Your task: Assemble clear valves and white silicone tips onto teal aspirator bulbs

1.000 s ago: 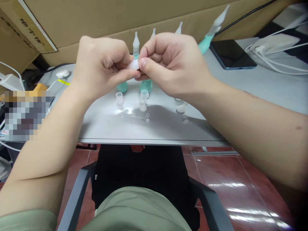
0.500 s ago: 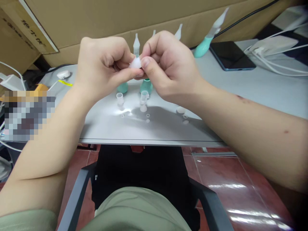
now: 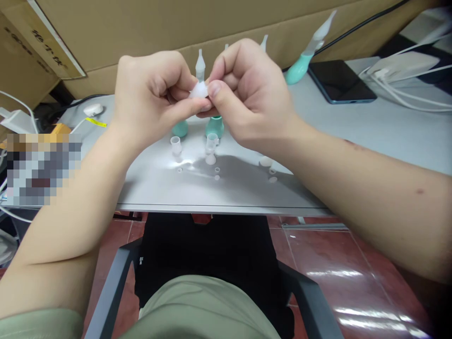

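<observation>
Between the fingertips of my left hand (image 3: 155,92) and my right hand (image 3: 249,94) is a small white cone-shaped plastic piece (image 3: 199,89). Both hands pinch it above the table, so much of it is hidden. Behind them stands a clear pointed nozzle (image 3: 200,66). Below the hands sit two green rubber bulbs, one at left (image 3: 180,128) and one nearer the middle (image 3: 214,127). Closer to me are a clear plastic cup (image 3: 175,143) and a clear connector (image 3: 212,143). Small rings (image 3: 217,169) and thin white discs (image 3: 272,179) lie in front of these.
A complete green-bulbed nasal aspirator (image 3: 298,69) leans at the back right, beside a dark phone (image 3: 341,82). White cables (image 3: 406,96) run over the right side. Cardboard (image 3: 134,28) walls the back. A white earbud case (image 3: 93,109) lies at left. The grey table's front edge (image 3: 212,208) faces me.
My right hand's fingers and thumb have shifted slightly against the white piece, and the hand has risen a little. My left hand stays nearly still; the parts on the table have not moved.
</observation>
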`<state>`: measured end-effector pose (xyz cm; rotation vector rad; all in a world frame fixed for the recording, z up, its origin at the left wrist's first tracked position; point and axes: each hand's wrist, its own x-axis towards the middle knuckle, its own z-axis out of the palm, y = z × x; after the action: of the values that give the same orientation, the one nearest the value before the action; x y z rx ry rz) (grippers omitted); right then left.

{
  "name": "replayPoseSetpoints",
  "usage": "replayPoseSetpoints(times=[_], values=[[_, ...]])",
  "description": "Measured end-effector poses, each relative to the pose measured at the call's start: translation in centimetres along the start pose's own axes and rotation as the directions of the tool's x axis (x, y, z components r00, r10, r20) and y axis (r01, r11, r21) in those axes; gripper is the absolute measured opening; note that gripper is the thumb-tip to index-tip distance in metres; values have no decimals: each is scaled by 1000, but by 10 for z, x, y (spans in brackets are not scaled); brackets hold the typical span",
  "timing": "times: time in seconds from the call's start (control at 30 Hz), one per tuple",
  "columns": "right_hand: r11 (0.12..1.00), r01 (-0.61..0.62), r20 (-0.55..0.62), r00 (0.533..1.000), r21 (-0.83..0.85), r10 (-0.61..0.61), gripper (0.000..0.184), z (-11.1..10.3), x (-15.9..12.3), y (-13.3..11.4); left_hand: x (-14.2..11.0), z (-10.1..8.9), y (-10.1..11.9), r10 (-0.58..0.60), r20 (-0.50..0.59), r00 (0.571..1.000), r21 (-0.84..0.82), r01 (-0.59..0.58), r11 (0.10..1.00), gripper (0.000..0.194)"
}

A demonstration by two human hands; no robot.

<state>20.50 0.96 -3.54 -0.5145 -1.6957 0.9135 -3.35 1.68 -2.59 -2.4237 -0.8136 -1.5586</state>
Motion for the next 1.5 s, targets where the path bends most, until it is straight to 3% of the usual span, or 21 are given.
replayPoseSetpoints(times=[0.13,0.3,0.4,0.47,0.5,0.53,0.63,0.77,0.83,0.9,0.97,1.03,1.2,1.27,1.37,1.5], values=[[979,-149,-53,986,139,157,48,6,1,-14,7,-2,2,-22,14,1000,58,21,998,61],[942,-288,-78,949,171,305,38,6,2,-19,10,-4,-12,65,63,996,31,-67,997,50],[950,-283,-108,948,134,298,34,5,1,-22,10,-3,-16,97,95,991,31,-100,994,55],[959,-278,-94,955,62,283,33,2,2,-26,11,-3,-12,-8,133,991,110,-7,994,51],[961,-276,-78,958,17,276,33,0,3,-28,12,-2,-9,-22,93,995,126,10,992,54],[963,-270,-62,961,-22,269,33,-2,4,-30,13,-2,-7,-59,148,987,138,38,990,57],[964,-256,-30,967,-66,254,33,-5,5,-32,16,0,-1,-55,139,989,117,39,992,63],[953,-304,-39,952,16,304,33,-2,5,-28,15,-1,2,-42,94,995,95,33,995,51],[939,-331,-57,940,94,337,35,1,4,-24,13,-1,1,0,70,998,92,-7,996,58],[922,-355,-48,929,154,366,38,2,4,-21,12,-1,-3,41,84,996,118,-51,992,69],[909,-367,-22,925,199,379,41,3,4,-19,12,-1,-10,42,152,987,150,-65,987,66],[902,-359,7,930,241,368,44,2,4,-19,12,0,-19,170,86,982,57,-176,983,66],[907,-387,19,921,168,389,36,0,4,-25,14,-4,-30,147,124,981,37,-153,988,48],[919,-378,-8,924,116,381,28,-1,6,-28,13,-6,-26,154,198,968,36,-164,986,39],[937,-346,-3,938,40,347,22,-3,8,-33,11,-9,-9,91,122,988,79,-101,992,33],[943,-333,-24,942,14,334,17,-2,7,-37,14,-7,22,-50,305,951,155,3,988,36]])
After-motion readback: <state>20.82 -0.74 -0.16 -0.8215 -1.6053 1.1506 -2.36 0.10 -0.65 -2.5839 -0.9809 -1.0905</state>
